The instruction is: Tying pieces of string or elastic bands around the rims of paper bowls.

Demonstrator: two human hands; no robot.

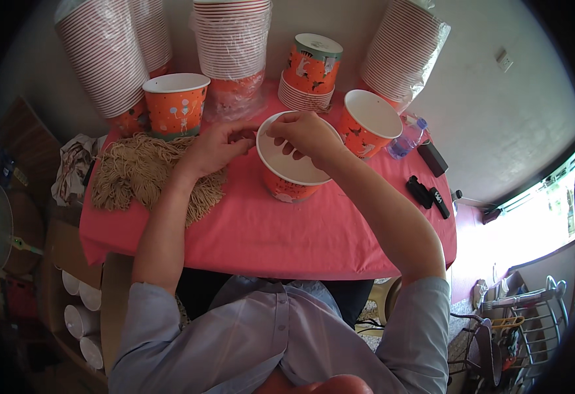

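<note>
An orange paper bucket (289, 189) with a white inside stands upright in front of me on the table. My left hand (220, 146) is at the left side of its rim, fingers bent and drawn together. Over the bucket's mouth, my right hand (304, 136) reaches in from the right, thumb and forefinger pinched close to the inner left wall. What either hand holds, if anything, is too small or hidden to make out. A tangled bundle of beige cords (139, 172) lies under and beside my left forearm.
Orange buckets stand at the back left (176, 108) and right (369, 121). Behind are tall bucket stacks (231, 46) in plastic and an upturned bucket (314, 62). A plastic bottle (407, 138) and black items (429, 196) lie right on the pink tablecloth (261, 246).
</note>
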